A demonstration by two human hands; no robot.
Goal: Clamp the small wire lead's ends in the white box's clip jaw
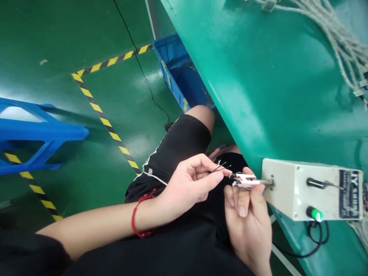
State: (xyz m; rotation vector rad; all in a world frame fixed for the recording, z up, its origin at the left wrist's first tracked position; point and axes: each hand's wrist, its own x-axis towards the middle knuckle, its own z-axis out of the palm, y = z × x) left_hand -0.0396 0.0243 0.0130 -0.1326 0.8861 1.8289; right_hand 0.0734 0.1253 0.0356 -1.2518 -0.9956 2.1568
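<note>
My left hand (pixel 192 182), with a red string bracelet at the wrist, pinches several thin coloured wire ends (pixel 220 166) between thumb and forefinger. My right hand (pixel 247 214) holds a small white plug-like connector (pixel 244 179) from below, fingers curled under it. The connector sits on a metal pin (pixel 266 182) that sticks out of the left face of a cream box (pixel 304 191). The box stands at the edge of the green bench and carries a lit green lamp (pixel 315 214), a slot with a lever and a dark label. Both hands are above my lap, almost touching.
The green bench (pixel 258 76) fills the upper right, with a bundle of grey cables (pixel 342 42) lying on it. A blue bin (pixel 178 73) stands on the floor under the bench edge. A blue plastic frame (pixel 40 134) is at left. Yellow-black tape marks the green floor.
</note>
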